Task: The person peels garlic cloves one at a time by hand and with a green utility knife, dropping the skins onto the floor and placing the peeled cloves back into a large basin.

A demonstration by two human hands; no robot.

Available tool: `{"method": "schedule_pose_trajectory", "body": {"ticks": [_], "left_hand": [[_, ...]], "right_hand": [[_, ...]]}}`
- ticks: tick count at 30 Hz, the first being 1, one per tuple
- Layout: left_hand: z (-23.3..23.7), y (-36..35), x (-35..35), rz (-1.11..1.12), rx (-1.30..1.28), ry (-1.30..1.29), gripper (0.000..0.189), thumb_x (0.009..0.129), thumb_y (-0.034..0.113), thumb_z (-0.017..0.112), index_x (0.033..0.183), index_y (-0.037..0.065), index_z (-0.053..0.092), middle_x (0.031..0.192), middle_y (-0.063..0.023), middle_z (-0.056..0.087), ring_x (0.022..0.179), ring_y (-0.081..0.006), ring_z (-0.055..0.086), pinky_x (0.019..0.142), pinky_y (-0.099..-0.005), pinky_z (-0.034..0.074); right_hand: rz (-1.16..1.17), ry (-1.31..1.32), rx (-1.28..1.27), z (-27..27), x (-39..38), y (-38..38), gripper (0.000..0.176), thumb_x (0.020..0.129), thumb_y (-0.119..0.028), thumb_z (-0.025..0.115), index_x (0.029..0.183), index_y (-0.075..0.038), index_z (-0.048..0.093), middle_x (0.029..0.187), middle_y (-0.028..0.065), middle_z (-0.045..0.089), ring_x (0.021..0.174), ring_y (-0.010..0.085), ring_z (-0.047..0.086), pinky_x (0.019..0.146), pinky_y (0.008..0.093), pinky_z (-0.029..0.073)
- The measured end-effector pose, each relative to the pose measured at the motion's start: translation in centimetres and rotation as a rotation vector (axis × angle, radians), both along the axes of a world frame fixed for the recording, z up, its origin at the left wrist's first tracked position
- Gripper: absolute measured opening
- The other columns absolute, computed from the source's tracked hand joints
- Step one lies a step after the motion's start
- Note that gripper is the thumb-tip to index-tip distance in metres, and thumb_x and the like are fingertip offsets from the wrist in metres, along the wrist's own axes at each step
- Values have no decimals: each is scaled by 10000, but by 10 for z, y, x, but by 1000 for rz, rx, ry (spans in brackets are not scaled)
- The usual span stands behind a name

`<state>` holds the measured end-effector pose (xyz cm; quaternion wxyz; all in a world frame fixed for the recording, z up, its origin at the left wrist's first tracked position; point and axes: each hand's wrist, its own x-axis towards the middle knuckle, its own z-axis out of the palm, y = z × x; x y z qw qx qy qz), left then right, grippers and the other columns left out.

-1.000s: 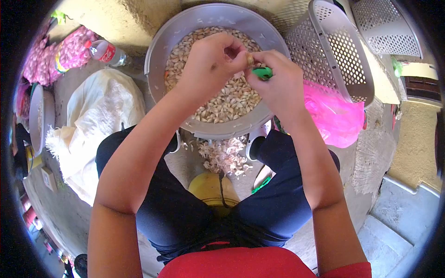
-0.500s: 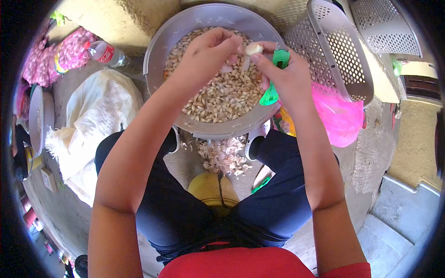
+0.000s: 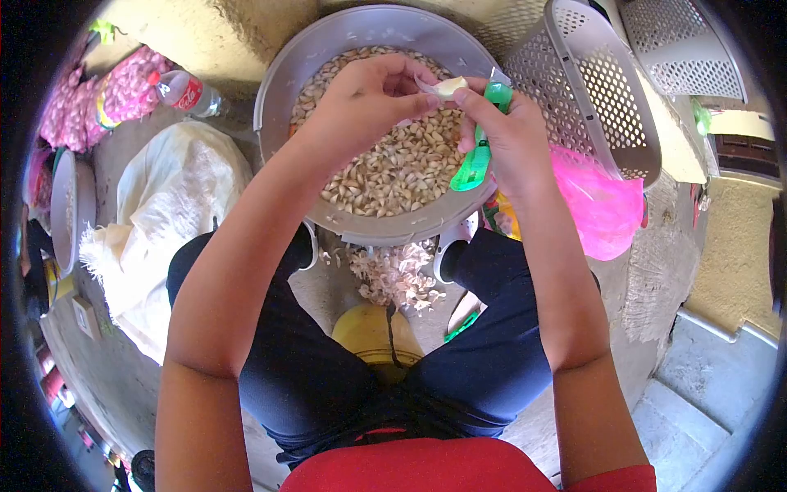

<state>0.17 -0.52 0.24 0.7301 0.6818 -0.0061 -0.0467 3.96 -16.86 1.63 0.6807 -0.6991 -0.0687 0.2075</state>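
Over a large grey basin (image 3: 279,74) of garlic cloves (image 3: 377,176), my two hands meet at one pale, partly bared garlic clove (image 3: 451,86). My right hand (image 3: 516,123) pinches this clove between thumb and finger. The same hand also keeps a green-handled knife (image 3: 474,160) in its grip, handle slanting down towards the basin's rim. At the clove's left end, my left hand (image 3: 377,90) is closed on thin, whitish skin that is still attached. My left fingertips are partly hidden behind the thumb.
Garlic peelings (image 3: 398,275) lie on the floor between my feet, before a yellow container (image 3: 369,328). Left are a white sack (image 3: 180,172), a cola bottle (image 3: 187,94) and net bags of garlic (image 3: 131,90). Right are a perforated grey basket (image 3: 611,82) and a pink plastic bag (image 3: 598,205).
My left hand has turned and moved right, its thumb now against the clove's left end. The clove's skin is being drawn at that end. The knife has tilted slightly in my right hand.
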Motion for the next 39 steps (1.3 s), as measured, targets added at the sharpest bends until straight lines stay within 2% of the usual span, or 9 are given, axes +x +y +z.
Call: {"method": "schedule_pose_trajectory", "body": {"ticks": [5,11,14,17,20,23,35,38,39], "left_hand": [[6,9,0,-61,241,-41,193,789,139,585,914,-8,583,829,-18,582,770,-75,516,700,-217,415],[0,10,3,-41,221,23,255,788,180,595,968,1,579,856,-18,586,766,-74,516,690,-225,423],[2,2,2,53,193,-32,250,783,187,606,959,14,568,855,-14,577,759,-66,512,681,-209,420],[-1,1,1,51,217,-107,203,791,174,599,916,21,554,825,-9,560,748,-60,503,669,-200,416],[-7,1,2,45,121,-158,145,802,154,584,849,24,540,777,3,539,731,-56,491,656,-204,412],[-1,1,1,-2,301,-118,127,814,145,566,837,24,535,772,6,533,725,-57,489,657,-207,415],[-5,10,5,-24,-61,113,163,845,216,508,903,64,516,833,6,530,766,-76,511,688,-224,440],[-6,10,6,-27,-141,135,212,838,229,520,961,57,523,856,-4,545,776,-78,517,691,-226,440],[-4,9,6,-24,-97,123,222,834,227,528,972,53,528,861,-8,552,780,-78,521,688,-223,437]], "right_hand": [[33,3,-62,4,2,-2,220,767,-207,582,845,-1,593,616,32,549,436,84,477,407,225,384],[39,37,-50,4,2,-1,215,760,-207,596,831,-4,589,575,25,534,425,85,473,400,222,382],[22,-2,-99,3,1,0,222,752,-210,611,829,-3,582,551,22,521,419,83,470,394,222,381],[13,20,-44,2,-1,2,245,745,-222,627,841,-3,573,540,22,515,416,80,467,387,218,376],[16,68,29,0,0,2,254,753,-232,630,842,-4,562,554,24,519,422,80,469,384,220,381],[35,13,-10,1,-5,6,245,766,-226,623,842,-4,554,584,29,528,427,85,472,386,226,391],[85,153,206,-2,2,3,193,795,-174,563,859,8,553,593,40,512,450,103,476,411,254,439],[90,204,200,1,0,3,238,817,-127,536,1000,26,537,813,75,558,487,57,427,431,211,400],[89,197,190,2,0,3,242,816,-127,538,1005,24,539,810,72,556,490,56,429,434,211,400]]}}
